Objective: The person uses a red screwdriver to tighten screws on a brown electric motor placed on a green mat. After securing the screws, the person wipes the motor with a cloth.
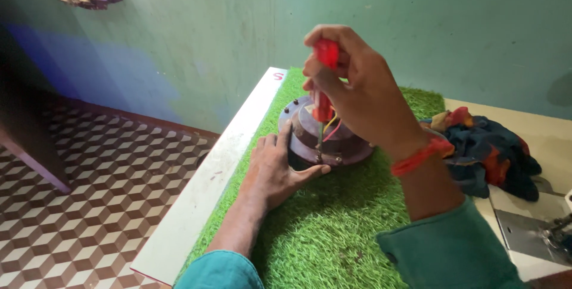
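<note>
Head view: my right hand (357, 86) is wrapped tight round the red-handled screwdriver (325, 80), tip down on the round dark purple motor housing (325, 137) on the green turf mat (322, 229). Left hand (275, 170), fingers spread, braces it. Best keep the shaft vertical and press firmly.

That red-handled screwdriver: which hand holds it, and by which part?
The right hand holds the red-handled screwdriver by its handle, shaft pointing down. The left hand rests flat against the round dark purple device, not gripping it.
</note>
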